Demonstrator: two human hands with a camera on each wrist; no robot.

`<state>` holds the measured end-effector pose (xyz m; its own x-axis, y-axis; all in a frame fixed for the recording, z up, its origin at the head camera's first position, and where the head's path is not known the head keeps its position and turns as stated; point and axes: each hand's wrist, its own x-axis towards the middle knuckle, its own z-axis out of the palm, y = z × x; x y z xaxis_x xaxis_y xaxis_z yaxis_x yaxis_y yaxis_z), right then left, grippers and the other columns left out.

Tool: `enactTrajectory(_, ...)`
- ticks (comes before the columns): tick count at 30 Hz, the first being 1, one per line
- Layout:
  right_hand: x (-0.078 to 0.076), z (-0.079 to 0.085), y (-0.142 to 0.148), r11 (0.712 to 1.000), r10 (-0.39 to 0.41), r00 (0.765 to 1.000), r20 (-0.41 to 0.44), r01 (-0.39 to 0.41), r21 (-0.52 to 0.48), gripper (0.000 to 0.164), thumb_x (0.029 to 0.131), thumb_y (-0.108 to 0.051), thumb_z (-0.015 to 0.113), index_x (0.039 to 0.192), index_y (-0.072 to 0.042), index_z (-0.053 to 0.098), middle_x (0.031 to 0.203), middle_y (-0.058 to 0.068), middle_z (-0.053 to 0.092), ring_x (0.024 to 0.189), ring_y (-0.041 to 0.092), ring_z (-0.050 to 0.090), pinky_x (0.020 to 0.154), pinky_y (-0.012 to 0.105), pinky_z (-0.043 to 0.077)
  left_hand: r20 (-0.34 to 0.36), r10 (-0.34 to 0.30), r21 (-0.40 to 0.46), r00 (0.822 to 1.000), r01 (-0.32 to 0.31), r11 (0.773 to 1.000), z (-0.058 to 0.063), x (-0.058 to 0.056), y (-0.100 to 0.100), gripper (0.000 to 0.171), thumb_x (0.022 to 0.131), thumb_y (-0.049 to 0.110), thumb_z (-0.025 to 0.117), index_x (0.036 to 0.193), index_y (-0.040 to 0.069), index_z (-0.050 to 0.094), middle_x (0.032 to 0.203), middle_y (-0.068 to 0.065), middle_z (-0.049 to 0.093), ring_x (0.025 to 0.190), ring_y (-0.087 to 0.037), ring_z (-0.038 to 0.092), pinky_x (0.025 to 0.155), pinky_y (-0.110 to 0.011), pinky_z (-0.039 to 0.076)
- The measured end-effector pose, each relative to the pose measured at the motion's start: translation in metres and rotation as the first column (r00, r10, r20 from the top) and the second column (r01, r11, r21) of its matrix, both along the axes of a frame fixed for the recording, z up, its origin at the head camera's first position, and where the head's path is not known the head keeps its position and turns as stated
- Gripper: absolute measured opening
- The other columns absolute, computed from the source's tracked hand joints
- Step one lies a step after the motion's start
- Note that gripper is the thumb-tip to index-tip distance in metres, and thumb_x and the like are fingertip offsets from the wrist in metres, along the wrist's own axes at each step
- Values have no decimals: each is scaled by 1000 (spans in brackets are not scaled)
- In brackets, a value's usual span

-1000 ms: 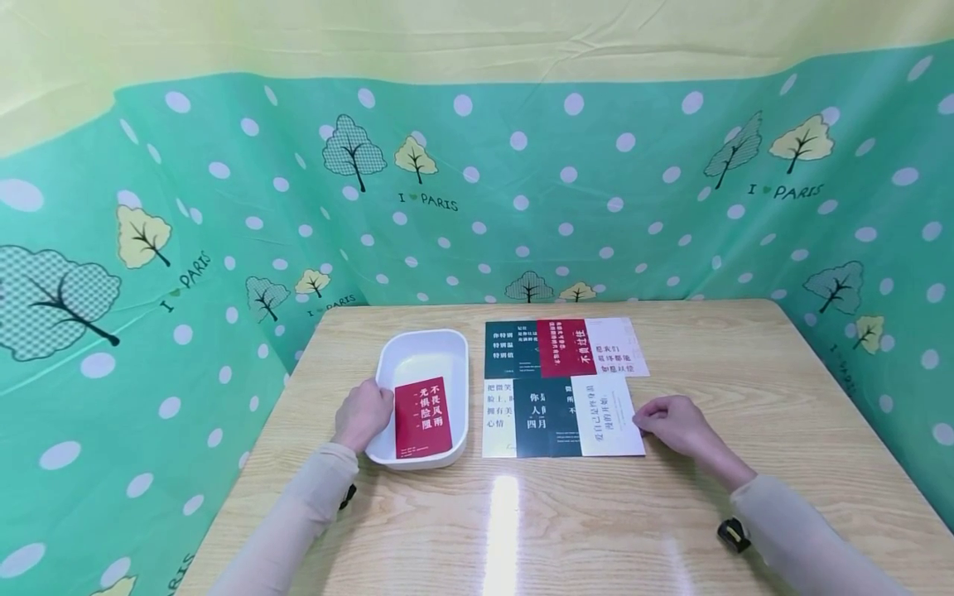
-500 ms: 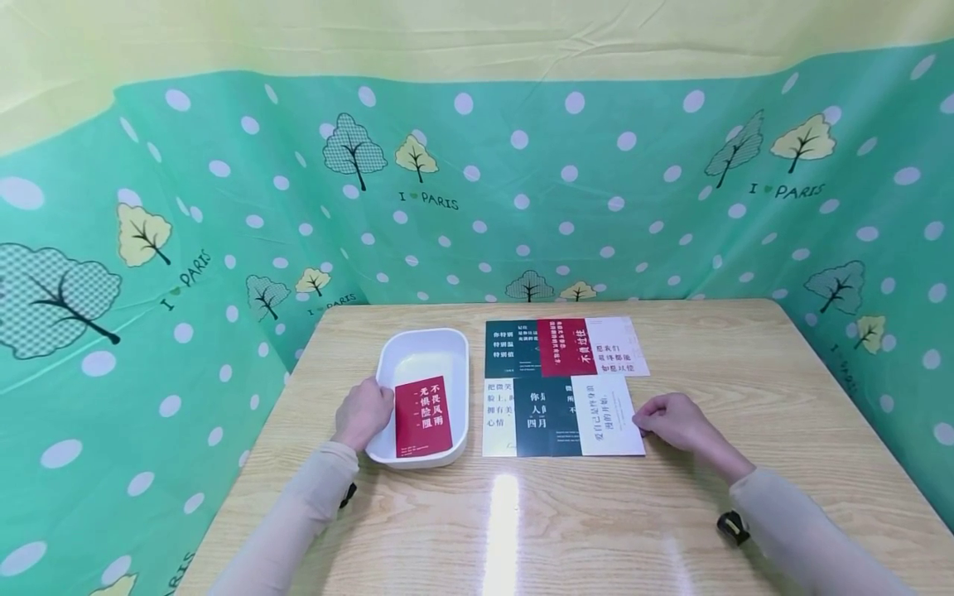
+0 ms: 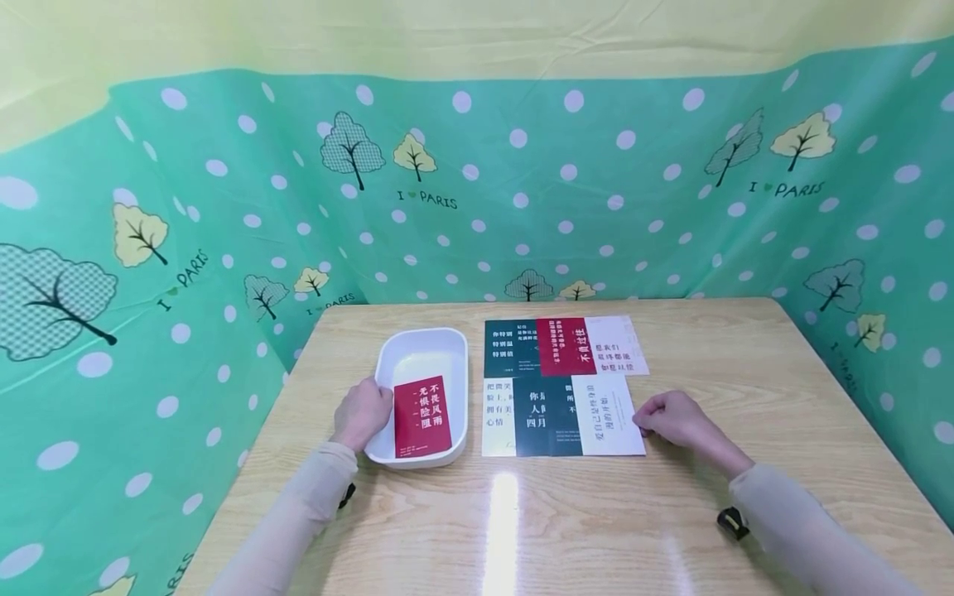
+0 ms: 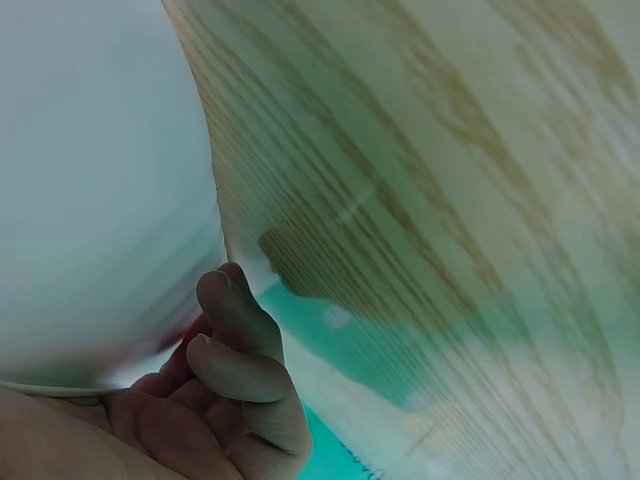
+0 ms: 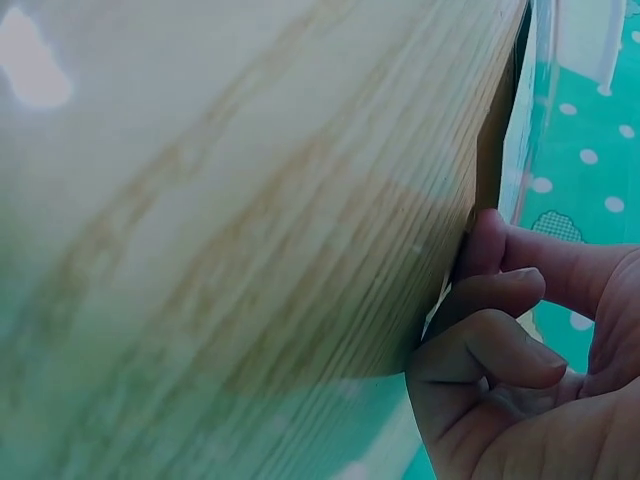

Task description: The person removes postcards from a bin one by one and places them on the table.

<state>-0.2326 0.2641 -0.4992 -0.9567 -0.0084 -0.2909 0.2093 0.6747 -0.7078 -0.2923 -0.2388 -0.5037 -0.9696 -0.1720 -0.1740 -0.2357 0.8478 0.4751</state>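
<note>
In the head view my left hand [image 3: 363, 414] grips the left side of a white plastic tub [image 3: 460, 356]. A red card [image 3: 421, 418] with white lettering lies slanted in the tub's near half. Seen from the left wrist, the curled fingers [image 4: 240, 375] lie against the tub's wall [image 4: 100, 190]. My right hand [image 3: 674, 420] pinches the right edge of a white card [image 3: 609, 418] between thumb and fingers. That card sits at the right end of the near row, where a dark green card [image 3: 564, 439] and a cream card [image 3: 498, 443] also lie, partly overlapping.
A far row holds a dark green card [image 3: 509, 352], a red card [image 3: 562, 348] and a white card [image 3: 619, 339], touching the near row. All lie on a wood-grain table [image 3: 596, 521]. A green dotted curtain [image 3: 566, 190] stands round the back and sides.
</note>
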Motion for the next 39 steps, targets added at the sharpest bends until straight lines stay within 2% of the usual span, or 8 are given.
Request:
enactTrajectory(8, 0, -2, 0, 1000, -4, 1000, 10, 4, 11, 15, 98, -13, 69, 98, 2, 72, 83, 7, 67, 72, 20, 56, 63, 31, 45, -5, -7, 2, 1000, 7, 1000, 1, 0, 1, 35, 107, 20, 45, 118, -9, 61, 83, -15, 64, 72, -26, 67, 60, -37, 57)
enactTrajectory(20, -3, -4, 0, 1000, 3, 999, 40, -3, 13, 12, 97, -13, 69, 93, -2, 72, 81, 7, 66, 70, 20, 56, 61, 30, 45, 10, -2, 2, 1000, 2, 1000, -1, 2, 0, 34, 107, 21, 44, 115, -8, 62, 81, -14, 62, 70, -26, 65, 57, -36, 54)
enactTrajectory(26, -5, -4, -1, 1000, 0, 999, 36, -1, 22, 13, 97, -14, 69, 90, -3, 71, 80, 7, 65, 68, 19, 55, 59, 30, 43, 2, -10, 0, 1000, 10, 1000, 0, 1, 1, 35, 106, 20, 45, 117, -9, 61, 83, -15, 63, 72, -26, 66, 58, -37, 55)
enactTrajectory(39, -4, -6, 0, 1000, 4, 1000, 1, -4, 19, 13, 96, -14, 72, 93, -2, 67, 76, 5, 65, 65, 18, 55, 56, 29, 44, -11, -12, -12, 1000, 12, 1000, 0, 1, 0, 34, 106, 21, 45, 111, -8, 62, 81, -14, 63, 70, -26, 66, 58, -37, 56)
